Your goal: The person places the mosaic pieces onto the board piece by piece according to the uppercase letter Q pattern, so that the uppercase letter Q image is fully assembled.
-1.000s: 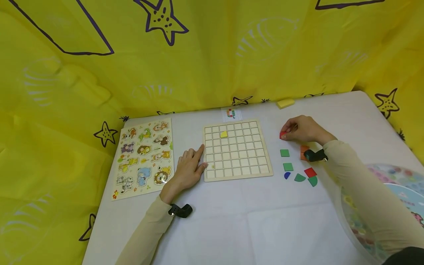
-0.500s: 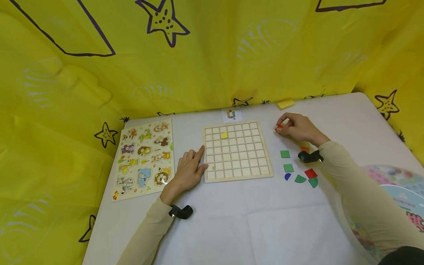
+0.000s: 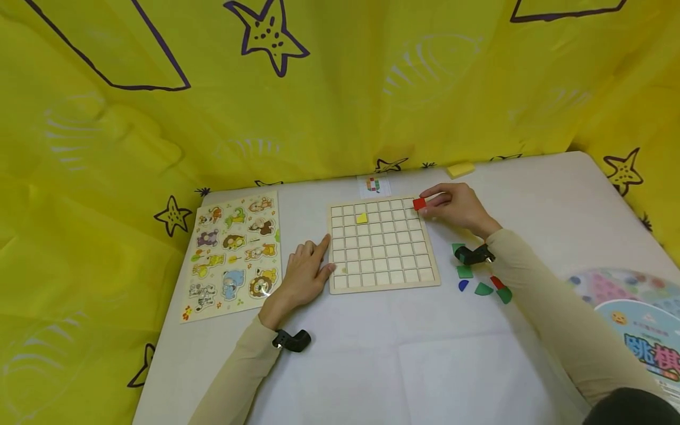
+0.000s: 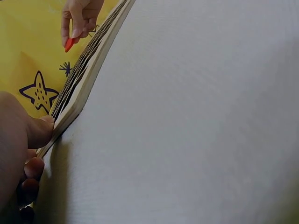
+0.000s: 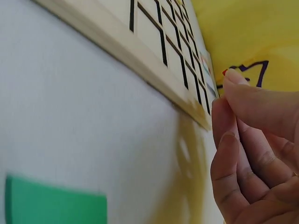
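Observation:
My right hand [image 3: 458, 206] pinches a red square tile [image 3: 419, 203] between thumb and fingers, at the top right corner of the wooden grid board [image 3: 383, 288]. In the right wrist view only a sliver of the tile shows past the fingertips. My left hand [image 3: 305, 273] touches the board's left edge with a straight index finger and the thumb. A yellow tile [image 3: 362, 218] lies in a cell near the board's top left. Behind the board lies a small pattern card [image 3: 374, 186].
Right of the board lie green tiles [image 3: 464, 272], a blue half-round piece [image 3: 464, 285] and a red tile [image 3: 496, 283] partly under the arm. An animal puzzle board [image 3: 229, 260] lies left, a yellow block [image 3: 460, 170] at the back, a round container [image 3: 632, 313] at right.
The right hand has carried the red tile leftward, from the table right of the board to the board's top right corner. The left hand has stayed at the board's left edge.

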The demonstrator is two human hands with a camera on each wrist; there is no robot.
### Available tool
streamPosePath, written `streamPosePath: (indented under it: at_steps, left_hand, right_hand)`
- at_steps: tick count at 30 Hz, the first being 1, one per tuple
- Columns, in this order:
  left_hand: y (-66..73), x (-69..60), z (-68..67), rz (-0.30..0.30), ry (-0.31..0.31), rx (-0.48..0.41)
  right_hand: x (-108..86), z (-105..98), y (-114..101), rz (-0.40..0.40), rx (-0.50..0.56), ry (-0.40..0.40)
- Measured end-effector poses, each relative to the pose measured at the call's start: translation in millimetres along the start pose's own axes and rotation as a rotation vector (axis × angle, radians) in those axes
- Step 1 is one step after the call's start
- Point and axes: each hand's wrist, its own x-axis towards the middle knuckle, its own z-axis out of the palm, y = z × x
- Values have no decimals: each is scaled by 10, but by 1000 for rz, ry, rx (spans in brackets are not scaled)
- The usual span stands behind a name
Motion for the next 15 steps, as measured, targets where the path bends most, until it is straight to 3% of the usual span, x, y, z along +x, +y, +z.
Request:
streamPosePath:
  at_steps: [15]
  left_hand:
    - [-25, 2, 13, 1, -5, -5]
  right_hand:
    - [156, 449, -213, -89, 20, -50]
